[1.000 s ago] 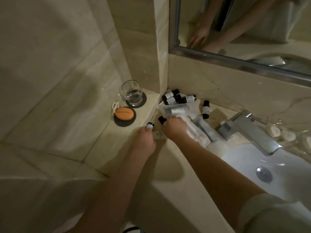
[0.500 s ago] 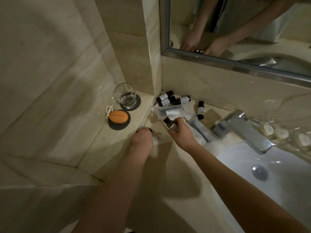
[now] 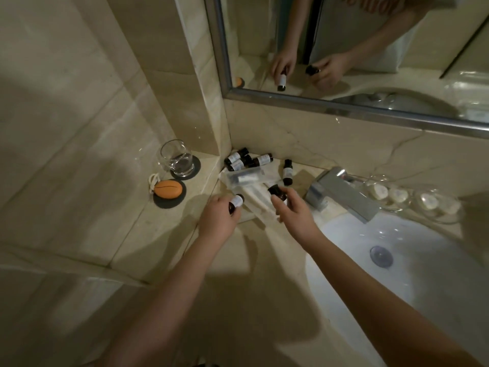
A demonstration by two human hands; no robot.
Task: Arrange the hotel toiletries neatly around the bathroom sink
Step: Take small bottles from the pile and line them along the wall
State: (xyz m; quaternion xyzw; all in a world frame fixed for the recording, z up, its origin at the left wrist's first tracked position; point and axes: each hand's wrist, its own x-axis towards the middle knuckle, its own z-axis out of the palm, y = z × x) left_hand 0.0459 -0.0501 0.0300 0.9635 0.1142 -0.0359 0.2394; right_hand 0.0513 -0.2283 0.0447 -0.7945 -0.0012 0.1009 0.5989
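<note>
My left hand [image 3: 218, 219] grips a small dark bottle with a white label [image 3: 236, 202], tilted just above the marble counter. A second small dark bottle [image 3: 276, 192] with a black cap is held in my right hand [image 3: 293, 213], above clear plastic packets [image 3: 250, 181] lying on the counter. Three more small bottles [image 3: 244, 158] lie heaped in the corner under the mirror. Another bottle [image 3: 287, 172] lies alone to their right. The white sink [image 3: 412, 258] is at the right.
A drinking glass [image 3: 176, 158] with water stands on a dark coaster at the left ledge. An orange soap [image 3: 168, 188] rests on another coaster. A chrome faucet [image 3: 341, 193] juts over the sink, with glass dishes of round soaps [image 3: 407, 197] behind it. The mirror [image 3: 370, 49] reflects both hands.
Both hands have lifted off the packets, each raising a small bottle. The camera view has shifted slightly, showing more of the mirror.
</note>
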